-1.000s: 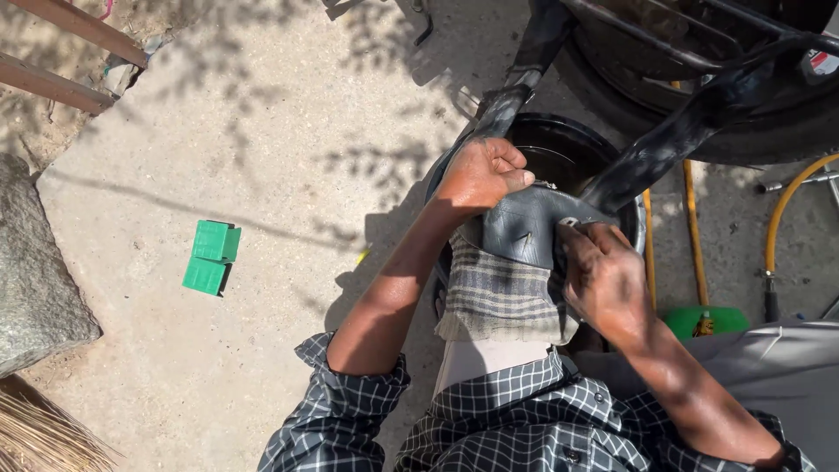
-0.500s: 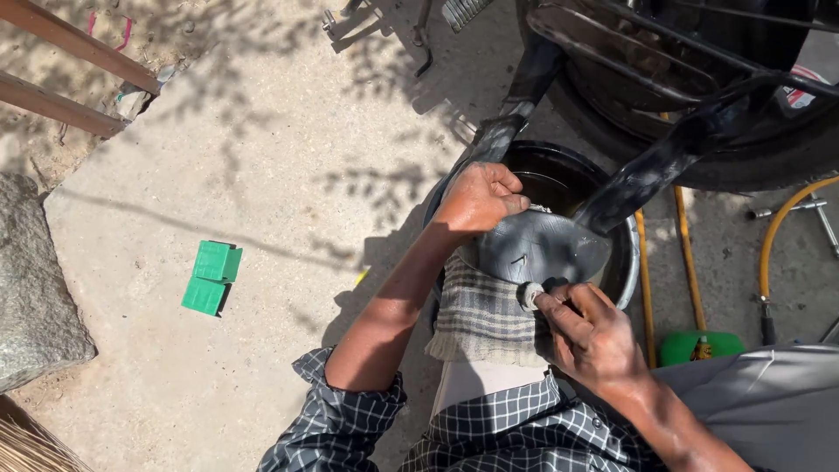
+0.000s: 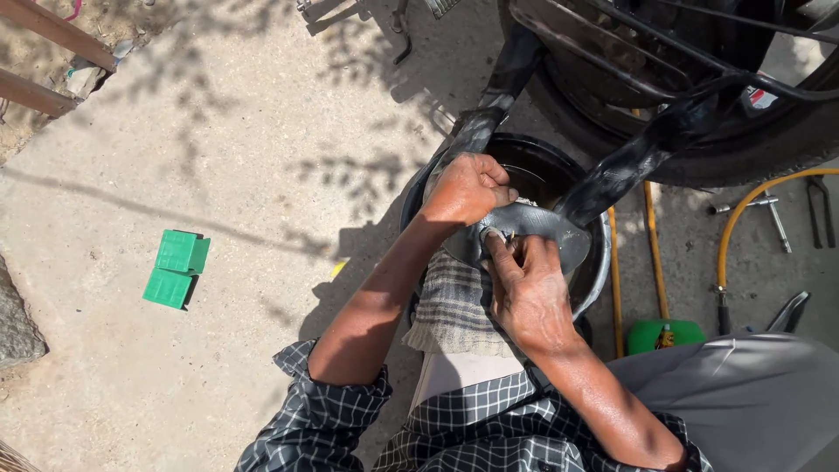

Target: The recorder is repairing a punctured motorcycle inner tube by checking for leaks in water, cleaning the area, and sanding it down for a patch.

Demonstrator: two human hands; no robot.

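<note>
A black rubber inner tube (image 3: 559,238) lies folded across my knee over a checked cloth (image 3: 454,308). Its two ends run up toward the wheel. My left hand (image 3: 468,188) is closed on the tube's left fold and holds it down. My right hand (image 3: 529,288) rests on the flattened patch of the tube just beside the left hand. Its fingertips pinch a small metal piece (image 3: 507,236) against the rubber; what the piece is I cannot make out. Below the tube stands a round black basin (image 3: 546,166).
A large tyre with a metal rack (image 3: 699,105) fills the upper right. A yellow hose (image 3: 743,210), hand tools (image 3: 776,220) and a green container (image 3: 664,334) lie on the right. A green box (image 3: 177,268) sits on the concrete to the left, and a stone (image 3: 17,323) at the left edge.
My right hand has moved up from the tube's lower right edge to its middle, close against my left hand. The left hand keeps its grip.
</note>
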